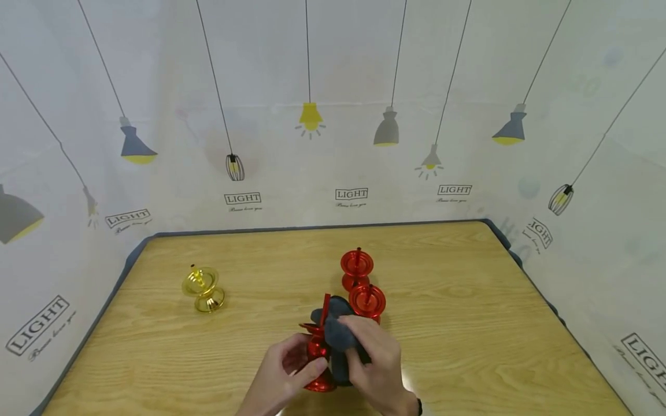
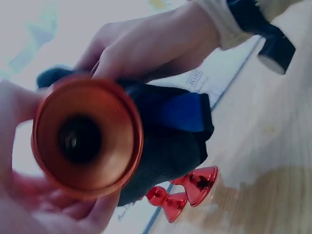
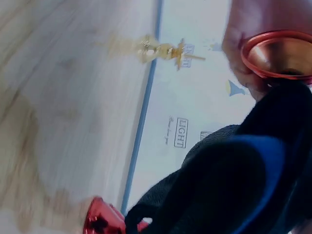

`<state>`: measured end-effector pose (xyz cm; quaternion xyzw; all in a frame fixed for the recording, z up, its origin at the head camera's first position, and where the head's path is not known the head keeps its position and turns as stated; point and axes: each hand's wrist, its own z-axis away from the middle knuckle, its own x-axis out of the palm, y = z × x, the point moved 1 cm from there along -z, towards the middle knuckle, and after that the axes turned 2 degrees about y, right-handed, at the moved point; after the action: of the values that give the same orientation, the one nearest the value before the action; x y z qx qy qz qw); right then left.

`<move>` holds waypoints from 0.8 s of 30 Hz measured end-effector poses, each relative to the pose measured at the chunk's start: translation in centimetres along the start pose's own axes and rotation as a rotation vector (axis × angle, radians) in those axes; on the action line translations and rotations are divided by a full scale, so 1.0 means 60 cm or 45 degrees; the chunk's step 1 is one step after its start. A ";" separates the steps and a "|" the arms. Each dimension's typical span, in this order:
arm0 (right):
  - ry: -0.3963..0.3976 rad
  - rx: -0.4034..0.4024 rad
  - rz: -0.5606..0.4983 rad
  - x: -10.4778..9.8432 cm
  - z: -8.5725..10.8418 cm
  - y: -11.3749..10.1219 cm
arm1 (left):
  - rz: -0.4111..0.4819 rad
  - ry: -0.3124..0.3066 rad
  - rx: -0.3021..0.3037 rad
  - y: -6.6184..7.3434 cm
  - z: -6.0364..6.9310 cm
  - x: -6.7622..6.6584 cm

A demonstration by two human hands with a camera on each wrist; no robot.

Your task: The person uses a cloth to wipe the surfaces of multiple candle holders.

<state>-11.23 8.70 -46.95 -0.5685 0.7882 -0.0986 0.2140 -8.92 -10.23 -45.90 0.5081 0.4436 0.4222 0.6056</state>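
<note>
My left hand grips a shiny red metal candle holder by its stem, tilted and raised near the table's front. The hollow underside of its base faces the left wrist camera. In my right hand is a dark blue-grey cloth, bunched between thumb and fingers. That cloth presses on the dish and the upright spike of the holder. Its loose folds hang below the right hand. Part of the dish is hidden behind the cloth.
Just beyond the hands stand two more red candle holders, a farther one and a nearer one. A gold candle holder is at the left on the wooden table. White printed curtains enclose the back and sides.
</note>
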 end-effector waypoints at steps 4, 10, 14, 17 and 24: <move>0.023 -0.094 0.077 0.005 -0.003 -0.003 | -0.135 0.258 -0.080 0.007 0.003 0.020; 0.007 -0.090 0.043 0.008 -0.005 -0.008 | -0.043 0.342 -0.084 0.004 0.002 0.022; 0.026 -0.066 -0.046 0.007 -0.002 -0.005 | 0.128 0.194 -0.087 -0.004 0.000 0.010; 0.025 -0.011 -0.118 0.005 0.002 -0.003 | 0.305 -0.011 -0.050 -0.011 0.000 -0.002; 0.013 0.146 -0.265 0.002 0.007 -0.003 | 0.725 -0.510 0.061 -0.027 -0.002 -0.013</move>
<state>-10.89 8.56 -47.28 -0.6337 0.7191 -0.1680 0.2305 -9.16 -11.17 -47.41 0.6983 0.1663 0.4557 0.5264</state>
